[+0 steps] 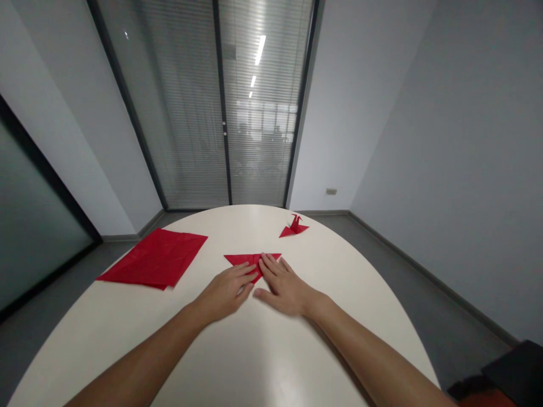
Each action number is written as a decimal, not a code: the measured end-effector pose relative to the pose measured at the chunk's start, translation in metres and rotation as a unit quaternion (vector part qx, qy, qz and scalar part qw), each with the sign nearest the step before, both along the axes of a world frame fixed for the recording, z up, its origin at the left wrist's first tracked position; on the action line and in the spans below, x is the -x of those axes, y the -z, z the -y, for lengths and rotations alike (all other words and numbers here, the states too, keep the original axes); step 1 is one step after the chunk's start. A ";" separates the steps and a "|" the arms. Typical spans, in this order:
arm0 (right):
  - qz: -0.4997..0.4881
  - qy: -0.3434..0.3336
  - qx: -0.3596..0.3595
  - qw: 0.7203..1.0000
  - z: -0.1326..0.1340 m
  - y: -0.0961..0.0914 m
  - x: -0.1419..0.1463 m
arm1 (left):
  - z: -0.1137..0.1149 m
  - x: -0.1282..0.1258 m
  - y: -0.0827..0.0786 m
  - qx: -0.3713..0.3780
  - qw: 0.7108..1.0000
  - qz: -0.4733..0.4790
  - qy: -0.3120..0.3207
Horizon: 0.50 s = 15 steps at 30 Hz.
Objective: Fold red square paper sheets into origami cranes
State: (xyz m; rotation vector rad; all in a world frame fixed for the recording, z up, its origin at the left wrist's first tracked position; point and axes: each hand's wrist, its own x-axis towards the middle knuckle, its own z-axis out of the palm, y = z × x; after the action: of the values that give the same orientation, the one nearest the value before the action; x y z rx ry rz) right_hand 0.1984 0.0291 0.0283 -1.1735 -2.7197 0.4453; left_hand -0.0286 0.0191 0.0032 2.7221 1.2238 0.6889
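Three lots of red paper lie on our desk (254,350), a smooth, glossy white top with a rounded far edge: one folded triangle (244,259), one finished origami crane (294,227) and one pile of square sheets (156,257). How many sheets the pile holds we cannot tell.

The folded triangle sits near the middle of the desk, its long edge turned away from us and its point towards us. It is flat and crisp-edged, a matte, deep red. We press it with both hands: our left hand (227,291) lies palm down, fingers stretched out over the triangle's near point, and our right hand (284,285) lies the same way just beside it, fingertips on the triangle's right half. Neither hand grips anything; both are spread flat, and the two nearly touch.

The crane stands beyond the triangle to the right, small, angular, one tip raised. The pile rests well apart at the left, its top sheet faintly creased. Behind the desk, glass doors (220,113) with slatted blinds close off the grey-walled room.
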 end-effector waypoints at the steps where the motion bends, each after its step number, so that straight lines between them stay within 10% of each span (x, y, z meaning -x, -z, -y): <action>1: -0.002 -0.014 0.008 1.000 0.002 0.000 0.003 | -0.001 0.000 0.001 -0.004 1.000 0.001 -0.004; 15: -0.032 0.091 -0.075 0.993 -0.022 0.007 -0.017 | 0.002 -0.001 -0.007 0.008 1.000 0.020 0.004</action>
State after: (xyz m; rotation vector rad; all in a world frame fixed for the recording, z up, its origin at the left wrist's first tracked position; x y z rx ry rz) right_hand 0.2159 0.0514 0.0214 -1.3258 -2.5135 0.2464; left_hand -0.0279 0.0173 0.0107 2.6850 1.2044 0.7260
